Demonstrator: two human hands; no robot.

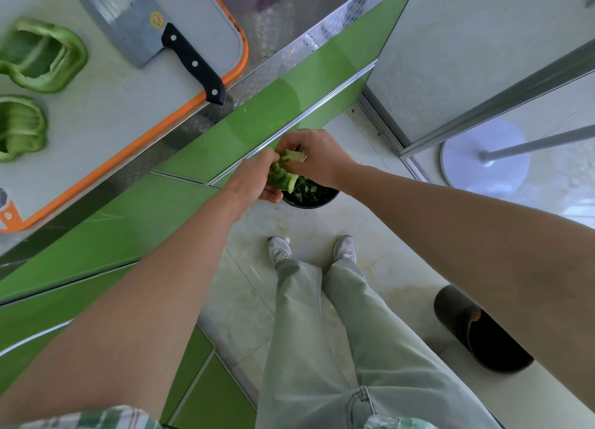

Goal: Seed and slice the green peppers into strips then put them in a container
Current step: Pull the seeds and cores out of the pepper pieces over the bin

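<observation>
Desk (283, 20): embossed steel top, far centre. Glossy green cabinet fronts (135, 229) below it, running left, trimmed with silver strips

Floor (325, 226): pale tiles, faintly stained. Black bin (310, 201) stands on it against the cabinets, green scraps inside

Near centre: two white trainers (280, 250) side by side, pale grey trousers (322, 332) above them. Black slipper (476, 329) lies near right, apart from the trainers

Far right: frosted panel (450, 58) in a metal frame; round white stand base (483, 161) with a grey pole (541, 142) rising from it

Green plaid shirt hem (96, 419) at near left edge
</observation>
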